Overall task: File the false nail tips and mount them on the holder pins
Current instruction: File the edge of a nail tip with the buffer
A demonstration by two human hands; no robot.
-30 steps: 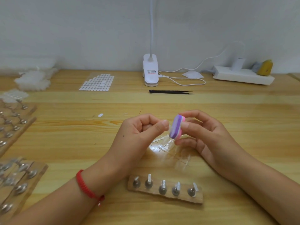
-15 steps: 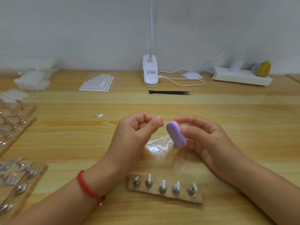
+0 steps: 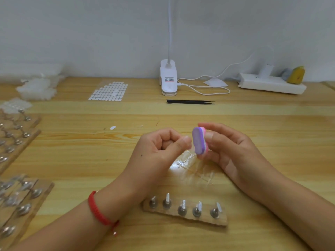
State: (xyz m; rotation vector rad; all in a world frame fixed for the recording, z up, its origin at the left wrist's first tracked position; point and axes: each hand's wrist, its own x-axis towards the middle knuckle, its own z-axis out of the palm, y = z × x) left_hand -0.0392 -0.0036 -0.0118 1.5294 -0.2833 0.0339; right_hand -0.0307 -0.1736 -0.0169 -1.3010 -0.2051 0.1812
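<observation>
The right hand (image 3: pixel 232 153) grips a purple-and-pink file (image 3: pixel 199 142) between thumb and fingers, held upright with its purple face turned toward the left hand (image 3: pixel 159 151). The left hand's grip is closed, the thumb pressed on the curled forefinger right beside the file (whether a tip sits in that pinch is too small to tell). A clear strip of tips (image 3: pixel 192 166) lies on the counter (image 3: pixel 72 160) just below both hands. At 6 o'clock from the hands lies the holder (image 3: pixel 204 221) with five pins (image 3: pixel 183 205). At 12 o'clock lie black tweezers (image 3: pixel 190 102), with a lamp base (image 3: pixel 168 78) beyond. More holders (image 3: pixel 21 201) line the 8 o'clock edge.
</observation>
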